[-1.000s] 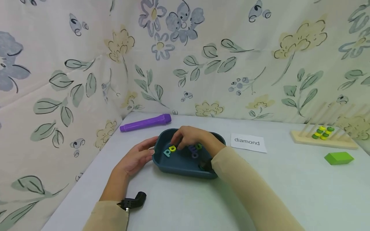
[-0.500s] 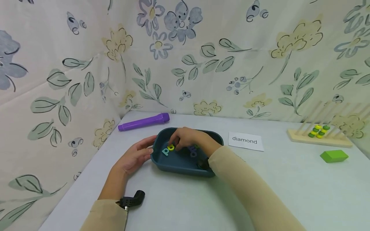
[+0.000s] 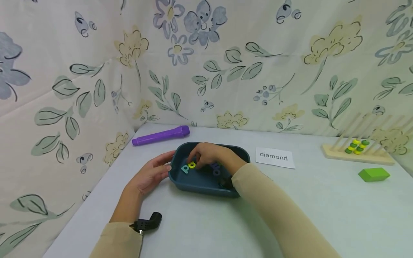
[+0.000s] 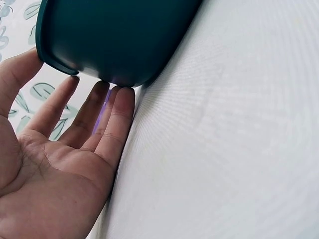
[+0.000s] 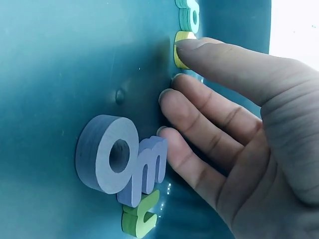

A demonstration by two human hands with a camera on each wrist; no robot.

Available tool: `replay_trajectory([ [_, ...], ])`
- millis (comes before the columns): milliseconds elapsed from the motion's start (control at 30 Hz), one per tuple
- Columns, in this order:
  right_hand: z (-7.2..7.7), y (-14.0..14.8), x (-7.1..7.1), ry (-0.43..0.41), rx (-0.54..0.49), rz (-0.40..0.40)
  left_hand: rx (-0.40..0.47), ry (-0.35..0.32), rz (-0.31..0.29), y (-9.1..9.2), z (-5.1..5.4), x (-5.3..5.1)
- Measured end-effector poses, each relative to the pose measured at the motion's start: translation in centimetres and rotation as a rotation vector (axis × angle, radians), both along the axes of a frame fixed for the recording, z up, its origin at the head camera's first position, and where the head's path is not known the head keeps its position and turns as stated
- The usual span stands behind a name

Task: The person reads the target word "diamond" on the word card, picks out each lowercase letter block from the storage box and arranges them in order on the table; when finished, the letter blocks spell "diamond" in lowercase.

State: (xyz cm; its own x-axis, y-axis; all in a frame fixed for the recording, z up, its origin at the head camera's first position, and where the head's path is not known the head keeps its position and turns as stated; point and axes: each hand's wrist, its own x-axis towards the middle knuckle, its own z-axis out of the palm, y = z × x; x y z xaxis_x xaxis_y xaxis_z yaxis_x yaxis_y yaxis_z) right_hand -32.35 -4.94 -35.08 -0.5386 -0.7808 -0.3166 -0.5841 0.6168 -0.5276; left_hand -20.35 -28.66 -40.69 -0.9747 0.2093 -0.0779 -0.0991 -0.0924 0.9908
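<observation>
Just left of mid-frame, the right hand (image 3: 208, 153) touches the yellow letter (image 5: 178, 56) in the tray (image 3: 203, 189); whether pinched, I cannot tell. A slipping thumb could nudge the teal letter (image 5: 184, 19). Fingers straight, the left hand (image 3: 151, 175) touches the tray.

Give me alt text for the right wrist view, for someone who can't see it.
A right hand reaches over a yellow letter in a teal tray, with a turquoise letter alongside. Lower in view sit a grayish o, a purple m and a green letter, clustered together.
</observation>
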Motion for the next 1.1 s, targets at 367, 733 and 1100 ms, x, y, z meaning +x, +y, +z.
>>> replay_trajectory([
  [367, -0.5, 0.3, -0.1, -0.019, 0.004, -0.003, -0.008, 0.010, -0.009, -0.1, 0.0, -0.3],
  [733, -0.5, 0.0, -0.1, -0.058, 0.011, -0.005, -0.001, 0.009, -0.009, -0.3, 0.1, 0.0],
  [1100, 0.5, 0.2, 0.1, -0.033, 0.033, 0.005, -0.011, 0.007, -0.006, -0.1, 0.0, 0.0],
])
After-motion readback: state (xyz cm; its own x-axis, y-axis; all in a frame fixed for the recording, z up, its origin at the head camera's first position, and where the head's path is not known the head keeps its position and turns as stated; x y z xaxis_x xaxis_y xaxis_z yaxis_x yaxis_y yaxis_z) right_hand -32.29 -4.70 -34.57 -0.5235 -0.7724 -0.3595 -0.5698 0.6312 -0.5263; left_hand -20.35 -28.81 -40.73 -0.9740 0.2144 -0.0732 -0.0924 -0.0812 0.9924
